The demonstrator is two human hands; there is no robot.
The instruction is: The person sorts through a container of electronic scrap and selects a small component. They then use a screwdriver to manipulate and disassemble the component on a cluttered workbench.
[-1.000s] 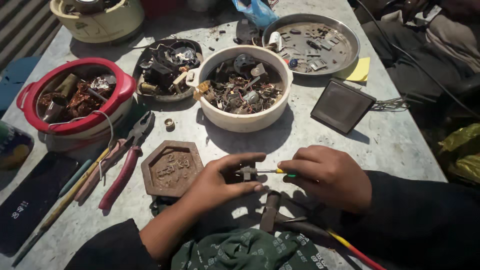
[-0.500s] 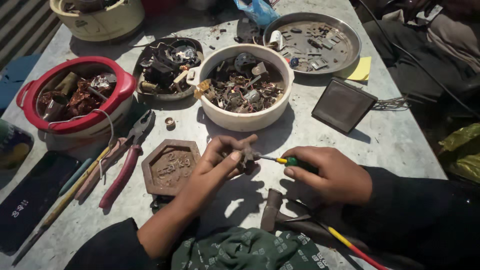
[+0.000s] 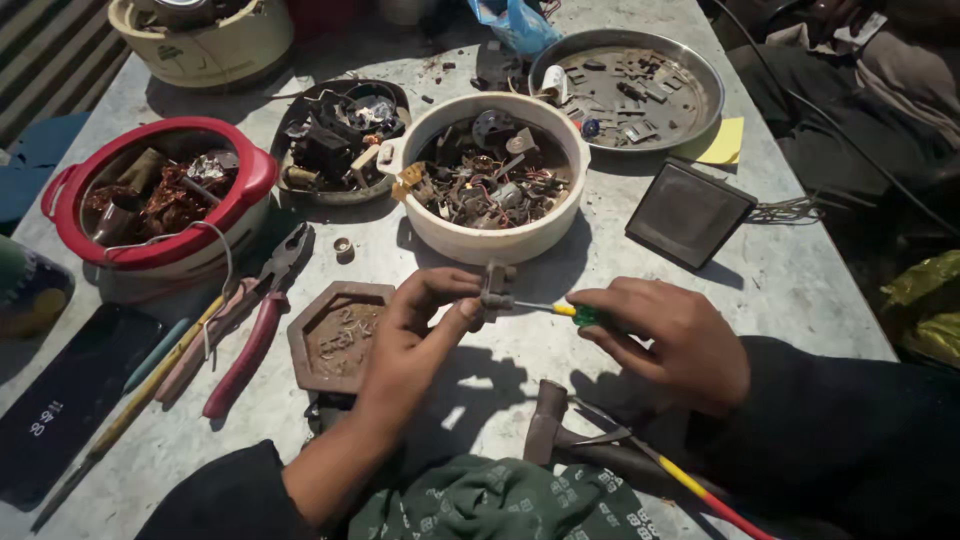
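A small dark metal part (image 3: 492, 290) is pinched upright in the left hand (image 3: 415, 335), lifted a little above the grey desk (image 3: 800, 290), just in front of the white bowl. A second ago both hands sat lower, close to the desk with the part pressed between them; half a second ago they had risen, and now the part is turned so that it stands on end and the screwdriver tip meets it from the side. This reads as the tool having been seated on the part, so the working of it appears under way rather than finished

The left fingers (image 3: 440, 292) are narrowly closed, thumb and forefinger clamped on the part. The right hand (image 3: 670, 335) is curled shut round the green handle of a thin screwdriver (image 3: 555, 309), whose yellow collar and metal shaft reach leftward to touch the part

Outward from there: a white bowl (image 3: 470, 240) of mixed metal scrap sits just behind the hands. Left of the left hand lies a brown hexagonal tray (image 3: 335, 335), and beyond it red-handled pliers (image 3: 250, 320). A red-rimmed pot (image 3: 150, 250) of scrap stands at the far left, a dark dish (image 3: 300, 185) of parts behind, and a round steel plate (image 3: 700, 110) at the upper right. A dark square panel (image 3: 690, 212) lies right of the bowl. A hammer (image 3: 545, 425) rests near the person's lap
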